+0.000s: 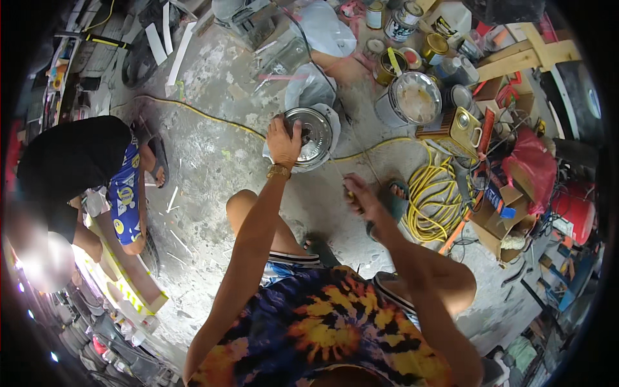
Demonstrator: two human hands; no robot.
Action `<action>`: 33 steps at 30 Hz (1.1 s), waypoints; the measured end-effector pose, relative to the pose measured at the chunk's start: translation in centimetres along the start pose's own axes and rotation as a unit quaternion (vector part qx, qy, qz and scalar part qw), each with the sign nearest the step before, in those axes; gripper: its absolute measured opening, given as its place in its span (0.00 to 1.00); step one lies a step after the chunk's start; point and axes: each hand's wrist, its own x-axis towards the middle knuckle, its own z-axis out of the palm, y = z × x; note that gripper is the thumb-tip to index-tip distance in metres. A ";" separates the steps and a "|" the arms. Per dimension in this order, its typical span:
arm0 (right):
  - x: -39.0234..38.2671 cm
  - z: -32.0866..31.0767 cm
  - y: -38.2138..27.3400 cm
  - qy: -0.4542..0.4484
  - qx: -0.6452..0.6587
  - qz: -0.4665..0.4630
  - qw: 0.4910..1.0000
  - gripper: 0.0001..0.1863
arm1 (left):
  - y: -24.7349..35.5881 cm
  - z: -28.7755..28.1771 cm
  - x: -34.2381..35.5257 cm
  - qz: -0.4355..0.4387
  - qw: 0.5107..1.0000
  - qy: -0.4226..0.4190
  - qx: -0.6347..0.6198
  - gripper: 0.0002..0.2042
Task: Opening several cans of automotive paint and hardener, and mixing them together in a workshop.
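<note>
A round can with a shiny silver metal lid (pixel 314 138) stands on the floor in front of me. Its lid has raised rings and a dark spot near the middle. My left hand (pixel 284 143) grips the can at the left edge of the lid, the thumb lying on top. To the right of the can and nearer to me, my right hand (pixel 362 197) is closed in a fist, apart from the lid. Blur hides what that fist holds. White plastic sheeting (pixel 311 89) lies behind the can and shows around its base.
A yellow cable coil (pixel 432 203) lies at right, its cord running behind the can. A white bucket (pixel 409 100), a rectangular metal tin (pixel 454 132) and several paint cans stand at far right. At left, another person (pixel 74 155) bends over a long taped piece (pixel 151 298).
</note>
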 end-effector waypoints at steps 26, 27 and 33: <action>-1.7 0.1 -5.5 0.240 -0.509 -0.170 0.809 0.16 | 0.6 0.3 -0.3 0.072 0.996 0.048 -0.001 0.21; -1.5 0.3 -5.7 0.231 -0.506 -0.179 0.811 0.16 | 0.6 0.3 -0.3 0.055 0.998 0.036 0.007 0.21; -0.3 0.3 -5.1 0.203 -0.538 -0.141 0.806 0.16 | 0.6 0.1 -0.6 0.043 0.999 0.024 -0.002 0.22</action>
